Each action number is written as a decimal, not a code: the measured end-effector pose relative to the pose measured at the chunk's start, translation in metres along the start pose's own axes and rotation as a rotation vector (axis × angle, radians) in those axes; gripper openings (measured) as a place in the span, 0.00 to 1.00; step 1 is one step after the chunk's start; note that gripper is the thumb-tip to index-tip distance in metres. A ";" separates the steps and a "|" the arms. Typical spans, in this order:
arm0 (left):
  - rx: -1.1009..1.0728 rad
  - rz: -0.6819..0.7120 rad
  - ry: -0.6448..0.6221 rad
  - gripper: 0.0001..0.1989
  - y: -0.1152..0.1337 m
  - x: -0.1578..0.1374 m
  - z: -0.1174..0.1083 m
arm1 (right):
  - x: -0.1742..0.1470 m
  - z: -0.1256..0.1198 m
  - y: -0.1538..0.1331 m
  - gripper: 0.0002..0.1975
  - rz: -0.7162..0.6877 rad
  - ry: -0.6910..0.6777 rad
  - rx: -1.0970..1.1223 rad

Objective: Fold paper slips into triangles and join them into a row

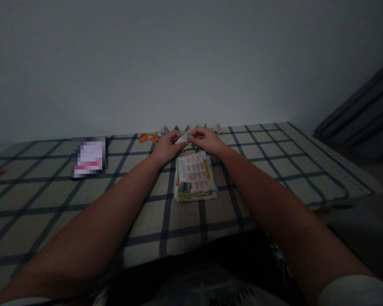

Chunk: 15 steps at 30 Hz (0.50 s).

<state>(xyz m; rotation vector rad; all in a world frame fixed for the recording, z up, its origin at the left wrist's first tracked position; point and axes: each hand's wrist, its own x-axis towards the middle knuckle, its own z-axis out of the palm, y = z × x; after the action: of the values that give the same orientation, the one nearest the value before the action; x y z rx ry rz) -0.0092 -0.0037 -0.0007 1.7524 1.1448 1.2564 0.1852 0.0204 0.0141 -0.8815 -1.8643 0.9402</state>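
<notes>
Both arms reach forward over the checked tablecloth (153, 221). Between my fingers is a small folded piece of printed paper (184, 138), pale with some green. My left hand (168, 146) pinches its left side, and my right hand (207, 139) pinches its right side. A stack of printed paper sheets (196, 176), with orange and red text on the top one, lies just in front of my hands. Behind them stands a row of several small folded paper pieces (206, 126), partly hidden by my fingers.
A blurred-out phone-like device (90, 157) with a lit screen lies to the left. An orange bear print (148, 137) shows on the cloth beside my left hand. A pale wall (191, 63) rises behind the table. Dark folded fabric (364, 106) hangs at the right.
</notes>
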 end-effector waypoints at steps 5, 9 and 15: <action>0.013 -0.036 0.010 0.16 0.004 -0.002 0.000 | 0.000 0.000 -0.003 0.07 0.026 0.003 0.005; 0.059 -0.058 -0.017 0.16 0.005 -0.003 -0.002 | 0.000 0.000 -0.001 0.10 -0.007 -0.012 -0.008; -0.031 -0.080 -0.056 0.21 0.000 -0.001 -0.001 | 0.000 0.000 0.000 0.08 -0.042 0.001 -0.021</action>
<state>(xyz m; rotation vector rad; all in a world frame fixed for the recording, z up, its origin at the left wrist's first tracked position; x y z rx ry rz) -0.0104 -0.0051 -0.0004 1.6918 1.1460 1.1646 0.1857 0.0202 0.0140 -0.8517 -1.8881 0.8959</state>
